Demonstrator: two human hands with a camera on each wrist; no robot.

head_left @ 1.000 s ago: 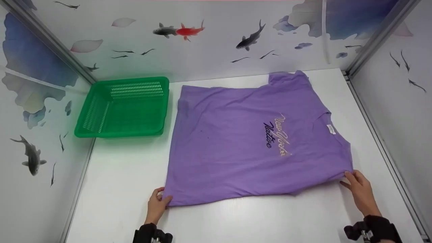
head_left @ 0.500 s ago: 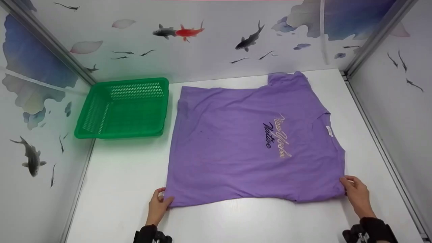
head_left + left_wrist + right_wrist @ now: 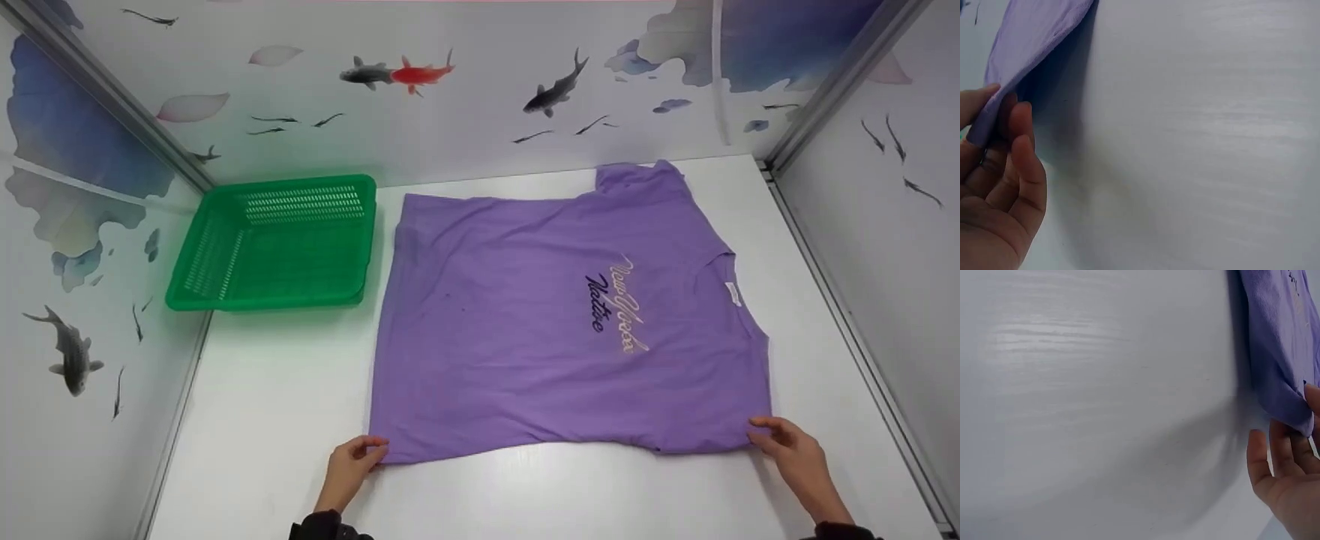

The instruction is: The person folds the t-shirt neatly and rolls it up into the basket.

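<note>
A purple T-shirt [image 3: 510,322] lies spread on its side across the white table, its neckline to the right and its hem to the left. Script lettering runs over the chest, and a white label shows at the collar. My left hand [image 3: 351,466] pinches the near corner of the hem; in the left wrist view the thumb is on top of the cloth edge and the fingers [image 3: 1021,121] are beneath. At the near sleeve's corner, my right hand [image 3: 796,459] holds the cloth between thumb and fingers, with the little finger standing free in the right wrist view.
A green plastic basket [image 3: 360,296] with slotted sides stands at the back left, beside the hem. White panels printed with fish enclose the table [image 3: 270,420] at the back and both sides, with metal rails [image 3: 847,315] along the corners.
My right hand has come toward me and slightly left, and the near sleeve now lies farther forward and flatter. My left hand has shifted slightly toward me at the hem corner.
</note>
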